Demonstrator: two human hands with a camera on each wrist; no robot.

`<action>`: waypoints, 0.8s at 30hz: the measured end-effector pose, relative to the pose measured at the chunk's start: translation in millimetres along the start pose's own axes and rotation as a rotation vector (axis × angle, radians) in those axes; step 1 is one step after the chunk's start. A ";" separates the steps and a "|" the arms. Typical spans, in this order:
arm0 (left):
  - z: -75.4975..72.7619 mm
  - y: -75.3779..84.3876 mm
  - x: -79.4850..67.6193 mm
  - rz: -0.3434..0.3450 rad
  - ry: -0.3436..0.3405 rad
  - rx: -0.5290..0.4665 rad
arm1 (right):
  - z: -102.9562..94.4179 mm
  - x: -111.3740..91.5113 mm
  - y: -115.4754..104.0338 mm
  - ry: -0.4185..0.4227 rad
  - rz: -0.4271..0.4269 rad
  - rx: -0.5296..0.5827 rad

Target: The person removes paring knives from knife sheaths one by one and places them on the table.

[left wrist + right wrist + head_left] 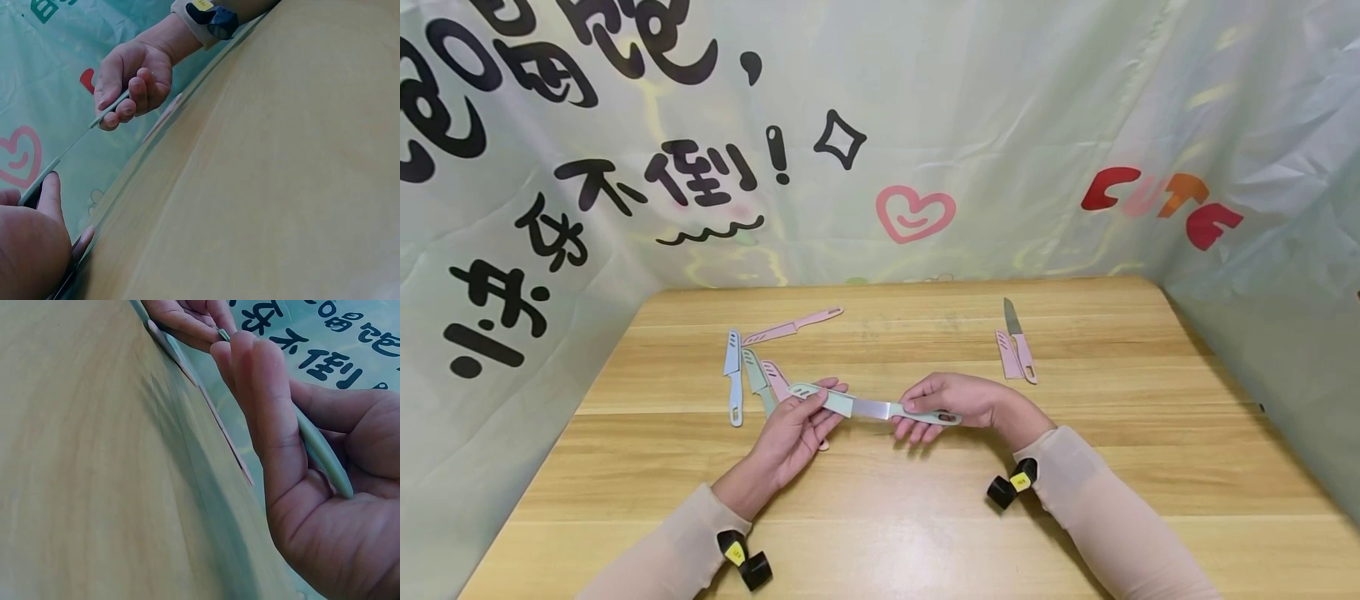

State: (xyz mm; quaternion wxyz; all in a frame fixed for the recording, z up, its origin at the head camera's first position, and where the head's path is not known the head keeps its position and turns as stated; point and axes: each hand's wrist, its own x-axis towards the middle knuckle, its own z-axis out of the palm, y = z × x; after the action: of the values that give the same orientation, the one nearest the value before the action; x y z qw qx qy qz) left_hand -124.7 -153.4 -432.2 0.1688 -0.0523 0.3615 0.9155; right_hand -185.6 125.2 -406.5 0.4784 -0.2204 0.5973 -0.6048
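Above the table's middle, my two hands hold a light green knife point(871, 409) and its sheath. My right hand point(951, 402) grips the green handle point(322, 450) between thumb and fingers. In my left hand point(797, 433), thumb and fingers pinch the green slotted sheath point(826, 398). The blade's tip end is hidden inside the sheath, while a stretch of bare metal shows between sheath and handle. Behind my left hand lie a sheathed green knife point(756, 373) and a sheathed pink knife point(774, 377), both partly covered by the hand.
A sheathed blue knife point(733, 379) lies at the left, with another sheathed pink knife point(790, 327) behind it. Back right, an unsheathed pink knife point(1018, 340) lies beside its pink sheath point(1007, 356). Printed cloth point(1015, 125) hangs behind the wooden table point(887, 533).
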 end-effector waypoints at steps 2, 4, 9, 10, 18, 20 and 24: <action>0.1 0.2 0.1 0.000 0.005 -0.004 | -0.7 -0.3 -0.2 -0.004 -0.001 -0.001; 0.1 0.3 0.2 0.002 0.007 -0.007 | -1.4 -0.7 -0.4 -0.006 -0.003 -0.002; -0.6 0.7 0.1 0.006 0.004 -0.014 | -2.3 -1.7 -1.0 -0.005 -0.004 -0.008; -0.7 0.8 0.1 0.006 0.005 -0.016 | -2.7 -1.8 -0.8 -0.005 -0.004 -0.008; -1.3 1.6 -0.1 0.006 0.016 -0.030 | -4.5 -3.6 -0.8 0.001 -0.001 -0.014; -1.3 1.7 0.0 0.006 0.016 -0.028 | -4.6 -4.3 -1.2 -0.002 0.000 -0.015; -1.0 1.9 0.4 0.008 0.015 -0.021 | -5.7 -5.4 -1.8 -0.002 -0.001 -0.022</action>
State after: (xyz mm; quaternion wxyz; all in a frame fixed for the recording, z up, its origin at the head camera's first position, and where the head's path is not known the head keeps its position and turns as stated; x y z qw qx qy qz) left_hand -125.7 -155.2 -431.8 0.1617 -0.0595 0.3532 0.9195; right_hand -188.5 132.3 -404.3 0.4760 -0.2265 0.6035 -0.5982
